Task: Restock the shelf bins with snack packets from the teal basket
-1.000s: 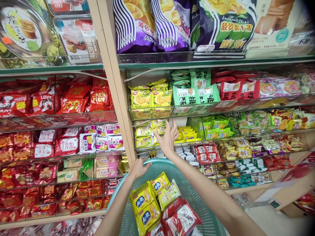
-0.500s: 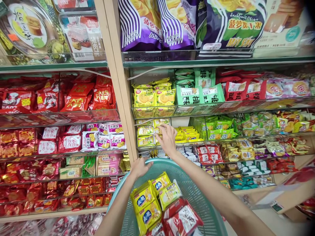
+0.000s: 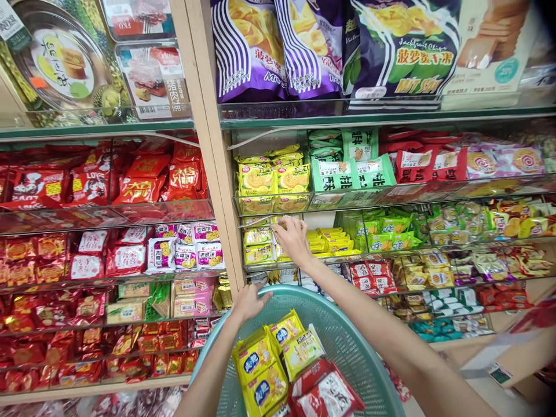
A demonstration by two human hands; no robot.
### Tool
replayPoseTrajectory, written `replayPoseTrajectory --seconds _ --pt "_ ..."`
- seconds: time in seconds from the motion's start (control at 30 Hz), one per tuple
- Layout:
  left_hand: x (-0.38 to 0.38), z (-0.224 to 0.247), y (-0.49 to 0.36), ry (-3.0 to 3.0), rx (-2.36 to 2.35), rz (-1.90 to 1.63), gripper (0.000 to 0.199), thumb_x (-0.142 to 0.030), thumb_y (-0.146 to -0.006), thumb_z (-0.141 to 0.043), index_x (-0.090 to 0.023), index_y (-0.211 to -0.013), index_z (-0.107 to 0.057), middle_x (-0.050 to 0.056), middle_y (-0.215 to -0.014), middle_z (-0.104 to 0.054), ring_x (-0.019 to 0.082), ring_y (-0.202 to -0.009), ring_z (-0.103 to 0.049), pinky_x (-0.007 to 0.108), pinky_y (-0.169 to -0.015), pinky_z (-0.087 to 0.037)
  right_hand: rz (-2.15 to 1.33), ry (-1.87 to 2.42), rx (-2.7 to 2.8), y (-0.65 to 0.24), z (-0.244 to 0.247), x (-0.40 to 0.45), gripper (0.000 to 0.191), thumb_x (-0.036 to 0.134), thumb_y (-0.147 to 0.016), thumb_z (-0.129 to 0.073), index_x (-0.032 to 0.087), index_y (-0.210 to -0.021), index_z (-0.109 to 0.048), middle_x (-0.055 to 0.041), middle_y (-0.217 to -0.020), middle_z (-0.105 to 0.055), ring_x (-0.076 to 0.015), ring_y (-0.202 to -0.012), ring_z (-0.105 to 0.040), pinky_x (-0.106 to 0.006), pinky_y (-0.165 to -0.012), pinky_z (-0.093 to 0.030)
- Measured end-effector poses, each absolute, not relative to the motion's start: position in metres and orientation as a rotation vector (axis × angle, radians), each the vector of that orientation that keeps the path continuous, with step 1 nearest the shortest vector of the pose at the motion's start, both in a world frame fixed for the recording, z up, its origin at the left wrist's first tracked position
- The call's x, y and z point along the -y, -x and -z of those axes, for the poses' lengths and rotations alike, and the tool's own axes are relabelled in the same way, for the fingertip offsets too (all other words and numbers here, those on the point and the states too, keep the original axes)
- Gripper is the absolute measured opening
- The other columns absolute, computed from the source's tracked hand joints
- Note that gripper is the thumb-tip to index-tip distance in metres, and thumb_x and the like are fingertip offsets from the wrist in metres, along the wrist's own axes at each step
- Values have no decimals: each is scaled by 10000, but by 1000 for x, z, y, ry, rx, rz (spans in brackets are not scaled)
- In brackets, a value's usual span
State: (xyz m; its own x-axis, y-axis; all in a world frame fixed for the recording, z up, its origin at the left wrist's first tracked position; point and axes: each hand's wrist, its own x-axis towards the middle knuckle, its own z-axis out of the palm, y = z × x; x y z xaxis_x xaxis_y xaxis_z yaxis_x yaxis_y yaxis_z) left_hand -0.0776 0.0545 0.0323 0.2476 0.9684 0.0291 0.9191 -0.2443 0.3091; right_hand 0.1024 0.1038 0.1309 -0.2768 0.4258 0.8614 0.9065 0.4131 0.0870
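Note:
My left hand (image 3: 249, 301) is closed over the far rim of a teal plastic basket (image 3: 339, 313), its thumb on the inner side. Inside the basket lie yellow snack packets (image 3: 263, 370), a pale yellow-green packet (image 3: 303, 350) and red-and-white packets (image 3: 325, 394). Beyond the rim, my right hand (image 3: 293, 238) reaches into a shelf compartment of small yellow-and-white packets (image 3: 258, 236). Its fingers are bent and pinched at the edge of a packet there; the hand partly hides what they grip.
A wooden upright (image 3: 217, 174) divides the shelving. Yellow lemon-picture packets (image 3: 256, 176) sit one tier above my right hand, behind a clear shelf lip. Yellow bars (image 3: 334, 240) lie to its right. Red packets (image 3: 143, 185) fill the left shelves, and large chip bags (image 3: 403, 58) stand on top.
The shelves sit slightly lower in view. My right hand's fingers have drawn in closer together at the same compartment. My left hand stays on the basket rim.

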Motion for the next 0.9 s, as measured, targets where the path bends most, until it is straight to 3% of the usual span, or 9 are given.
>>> replayPoseTrajectory --seconds 0.53,0.9 --pt "-54 -34 77 -2274 -1778 -299 483 -601 -847 -398 -227 -1017 -652 95 -945 -710 270 -936 -646 289 -726 -431 891 1055 2051 -115 -130 -114 268 135 -896 -500 279 -1079 -632 -73 -1092 -577 -216 -1072 -407 -378 -872 -212" --pt "-57 -28 80 -2326 -1742 -338 446 -584 -863 -381 -227 -919 -642 74 -853 -708 251 -842 -658 263 -632 -385 932 952 1981 -118 -133 -116 279 122 -927 -433 258 -1061 -637 -61 -1047 -622 -199 -1042 -464 -362 -857 -202"
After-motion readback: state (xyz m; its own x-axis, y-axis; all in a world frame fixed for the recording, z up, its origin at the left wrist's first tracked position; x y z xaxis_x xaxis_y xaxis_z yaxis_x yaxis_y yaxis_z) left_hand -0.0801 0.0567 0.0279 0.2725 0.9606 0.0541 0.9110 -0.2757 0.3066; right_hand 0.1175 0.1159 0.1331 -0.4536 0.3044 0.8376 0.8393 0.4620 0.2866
